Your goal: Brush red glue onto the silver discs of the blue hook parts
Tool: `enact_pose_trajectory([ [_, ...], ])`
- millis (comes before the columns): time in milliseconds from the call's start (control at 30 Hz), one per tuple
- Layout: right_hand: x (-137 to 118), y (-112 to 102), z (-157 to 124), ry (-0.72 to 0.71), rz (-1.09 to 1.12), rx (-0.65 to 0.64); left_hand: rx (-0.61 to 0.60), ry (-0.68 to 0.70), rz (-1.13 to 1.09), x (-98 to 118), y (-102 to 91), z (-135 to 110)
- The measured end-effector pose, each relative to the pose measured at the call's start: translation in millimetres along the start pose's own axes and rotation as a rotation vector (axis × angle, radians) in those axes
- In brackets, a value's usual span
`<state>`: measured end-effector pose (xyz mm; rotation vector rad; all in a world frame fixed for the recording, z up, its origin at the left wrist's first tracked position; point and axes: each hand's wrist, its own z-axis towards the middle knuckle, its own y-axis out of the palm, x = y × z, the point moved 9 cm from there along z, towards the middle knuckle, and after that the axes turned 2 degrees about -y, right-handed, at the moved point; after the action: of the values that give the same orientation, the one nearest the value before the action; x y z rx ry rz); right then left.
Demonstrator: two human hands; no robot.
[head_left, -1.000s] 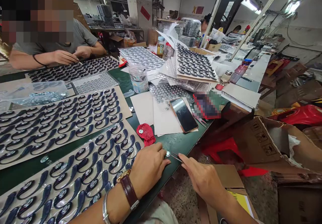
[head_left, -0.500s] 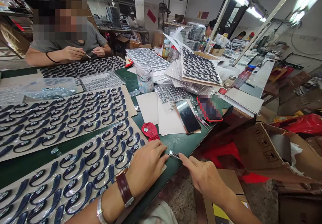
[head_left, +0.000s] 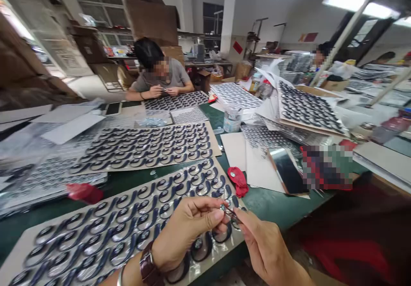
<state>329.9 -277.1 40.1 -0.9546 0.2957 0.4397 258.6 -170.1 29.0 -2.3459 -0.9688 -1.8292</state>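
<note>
My left hand (head_left: 188,226) pinches a small shiny round piece (head_left: 222,207), like a rhinestone, between thumb and forefinger. In my right hand (head_left: 268,245) are slim tweezers (head_left: 231,213), their tips against that piece; blur hides exactly how they meet. Both hands are above the right end of a card sheet (head_left: 22,243) lined with rows of dark, curved, hook-shaped pieces (head_left: 143,219) under clear film, each with a shiny round stone. Just beyond my hands a crumpled red pouch (head_left: 239,183) bears one loose shiny stone (head_left: 233,174).
A second filled card (head_left: 218,145) lies behind, near a clear tub (head_left: 233,121). A phone (head_left: 289,170) rests on pale cards (head_left: 261,166) at right. Across the green table (head_left: 269,211), a person (head_left: 180,72) works with both hands. Stacked sheets (head_left: 58,179) lie left.
The view has swung left. My hands have moved from over the bare green tabletop to above the near card, carrying the round piece and tweezers. My left fingers now pinch the piece.
</note>
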Motion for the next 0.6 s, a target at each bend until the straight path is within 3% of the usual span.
enact_pose_trajectory([
  [167,-18,32,24,-0.092,-0.005,-0.034,0.111,0.052,-0.034,6,-38.9,-29],
  [333,-37,46,53,-0.102,0.113,-0.040,0.189,0.081,-0.023,9,-72.2,-48],
  [400,-33,54,66,0.026,0.270,-0.101,0.221,0.083,0.000,9,-84.7,-52],
  [500,-15,81,77,0.377,0.660,-0.298,0.261,0.069,0.080,9,-106.0,-54],
  [600,-2,101,82,0.640,0.941,-0.461,0.340,0.064,0.229,15,-141.1,-53],
])
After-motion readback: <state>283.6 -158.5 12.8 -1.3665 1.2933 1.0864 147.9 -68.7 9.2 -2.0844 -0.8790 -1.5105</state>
